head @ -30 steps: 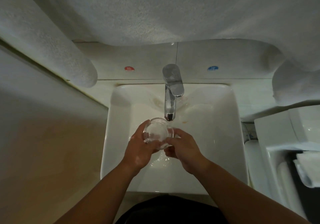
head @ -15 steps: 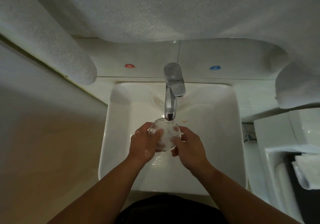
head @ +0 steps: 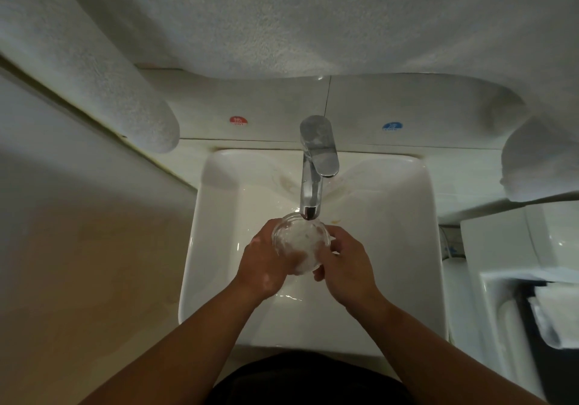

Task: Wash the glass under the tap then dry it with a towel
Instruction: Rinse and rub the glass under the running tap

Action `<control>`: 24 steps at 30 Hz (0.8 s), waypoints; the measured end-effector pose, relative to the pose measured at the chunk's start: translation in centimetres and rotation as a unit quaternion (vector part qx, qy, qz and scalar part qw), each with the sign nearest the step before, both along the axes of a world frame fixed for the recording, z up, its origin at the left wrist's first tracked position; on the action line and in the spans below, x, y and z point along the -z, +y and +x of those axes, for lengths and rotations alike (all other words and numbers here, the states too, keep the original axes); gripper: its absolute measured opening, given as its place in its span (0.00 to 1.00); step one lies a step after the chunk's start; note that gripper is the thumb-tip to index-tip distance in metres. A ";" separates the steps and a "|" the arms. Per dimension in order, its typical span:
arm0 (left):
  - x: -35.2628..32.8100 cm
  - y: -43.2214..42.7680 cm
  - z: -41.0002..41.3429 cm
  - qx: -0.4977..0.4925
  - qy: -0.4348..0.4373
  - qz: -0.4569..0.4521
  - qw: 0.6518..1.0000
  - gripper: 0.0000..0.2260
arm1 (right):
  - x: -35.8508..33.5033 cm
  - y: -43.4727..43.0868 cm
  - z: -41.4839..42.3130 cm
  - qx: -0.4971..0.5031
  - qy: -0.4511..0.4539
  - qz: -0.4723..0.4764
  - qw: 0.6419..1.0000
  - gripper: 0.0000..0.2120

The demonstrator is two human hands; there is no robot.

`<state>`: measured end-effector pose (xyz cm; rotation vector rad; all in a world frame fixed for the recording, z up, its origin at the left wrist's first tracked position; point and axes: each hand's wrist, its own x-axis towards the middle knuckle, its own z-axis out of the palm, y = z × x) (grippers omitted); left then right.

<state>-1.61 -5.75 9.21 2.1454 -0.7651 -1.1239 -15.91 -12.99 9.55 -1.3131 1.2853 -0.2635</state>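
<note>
Glass [head: 301, 245] sits between my two hands, mouth tilted up toward me, directly under the spout of the tap [head: 310, 185] and over the middle of the sink [head: 219, 248]. My left hand [head: 266, 263] cups its side from nine o'clock with the fingers wrapped round the wall, and my right hand [head: 346, 266] closes on it from three o'clock, thumb at the rim; both are curled tight on it, neither is spread. I judge the washing is under way and the drying is not yet begun. The risk I see first is slip: wet glass in wet skin, and if either grip eases while I turn it, it drops onto hard white porcelain and may chip or break. The rim is also very close to the metal spout at twelve o'clock, so lifting carelessly could knock it. Whether water is running I cannot tell for certain, though the inside looks frothy. Outward from there, the basin is glossy and wet-looking, with a faint stain near the back. On the tiled wall behind are a red mark [head: 238, 120] at eleven o'clock and a blue mark [head: 392, 126] at one o'clock. White towels [head: 282, 19] hang overhead, and a folded cloth [head: 554, 313] lies at four o'clock.
</note>
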 end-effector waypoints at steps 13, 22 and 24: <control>-0.1 0.0 0.4 0.020 0.132 -0.032 0.991 0.24 | 0.4 0.5 -0.2 0.022 0.023 -0.005 0.999 0.10; 0.0 -0.5 0.3 -0.019 -0.012 -0.020 1.000 0.15 | -0.1 0.6 0.0 0.018 0.017 0.007 1.000 0.10; 0.2 -0.5 0.4 -0.007 0.011 -0.027 1.000 0.16 | 0.0 0.7 0.1 0.023 0.014 0.006 1.000 0.10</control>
